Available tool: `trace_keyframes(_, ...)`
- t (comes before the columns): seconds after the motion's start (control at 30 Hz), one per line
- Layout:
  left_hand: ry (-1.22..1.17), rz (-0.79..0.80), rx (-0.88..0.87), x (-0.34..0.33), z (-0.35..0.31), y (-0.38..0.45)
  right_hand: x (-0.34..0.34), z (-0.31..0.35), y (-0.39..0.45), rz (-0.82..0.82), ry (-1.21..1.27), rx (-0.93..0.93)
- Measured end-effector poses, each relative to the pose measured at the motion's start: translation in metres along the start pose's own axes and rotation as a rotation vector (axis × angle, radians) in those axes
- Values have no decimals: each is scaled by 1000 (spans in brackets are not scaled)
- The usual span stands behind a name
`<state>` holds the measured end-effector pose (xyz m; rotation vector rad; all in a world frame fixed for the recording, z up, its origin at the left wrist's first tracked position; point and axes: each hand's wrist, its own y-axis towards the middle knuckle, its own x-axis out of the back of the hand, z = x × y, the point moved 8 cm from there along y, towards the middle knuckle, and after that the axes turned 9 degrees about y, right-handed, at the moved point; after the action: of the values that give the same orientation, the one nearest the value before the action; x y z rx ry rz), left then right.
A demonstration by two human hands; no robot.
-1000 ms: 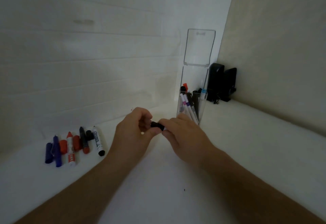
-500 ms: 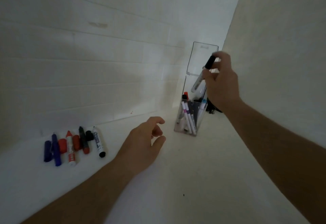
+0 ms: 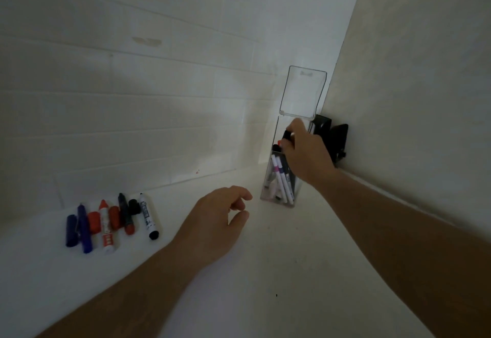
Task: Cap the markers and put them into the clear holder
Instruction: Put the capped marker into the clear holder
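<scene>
The right hand, its grip pinching the capped marker, has lowered it into the clear holder at the worktop's back corner, so release is due; the left hand hovers loosely curled and empty.

The right hand covers the upper front of the clear holder; the marker pinched in its fingers shows only a black cap end, the barrel being hidden behind the palm. Whether the tip has entered the holder cannot be determined. The black object beyond the knuckles is partly hidden and unidentifiable. Both forearms are cut off by the lower frame edge. Print on the loose markers, well apart from the left hand, is too blurred to read.
</scene>
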<state>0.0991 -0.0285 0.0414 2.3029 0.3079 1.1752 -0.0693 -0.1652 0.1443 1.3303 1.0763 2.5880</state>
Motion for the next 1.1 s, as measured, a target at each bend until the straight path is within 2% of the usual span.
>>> trace_keyframes(0.13,25,1,-18,-2,1,-1,-16,2,-3,15,-263,92)
trace_keyframes(0.27,35,-7,-50,-3,0,-1,-37,7,-7,207,-847,340)
trace_keyframes(0.33,41,-4,-72,-3,-2,-1,-38,14,-10,264,-894,387)
trace_keyframes(0.43,51,9,-135,-2,-7,-3,-33,23,-10,235,-843,393)
trace_keyframes(0.5,62,25,-147,1,-9,-5,-24,27,-6,134,-712,340)
trace_keyframes(0.57,79,12,-134,5,-6,-4,-4,24,-3,-47,-392,204)
trace_keyframes(0.6,91,-15,-127,10,-4,-2,1,26,-5,-126,-190,201)
trace_keyframes(0.63,104,-61,-116,18,-3,0,3,38,-12,-182,-65,272)
trace_keyframes(0.7,134,-213,-71,44,0,2,-10,73,-33,-187,55,407)
trace_keyframes(0.8,187,-436,85,100,18,4,-56,113,-61,-37,225,380)
trace_keyframes(0.9,242,-500,317,148,53,6,-129,137,-94,393,372,162)
trace_keyframes(0.97,233,-424,449,163,78,7,-160,161,-118,548,376,201)
trace_keyframes(1.1,229,-188,578,164,107,-2,-179,182,-130,622,279,305)
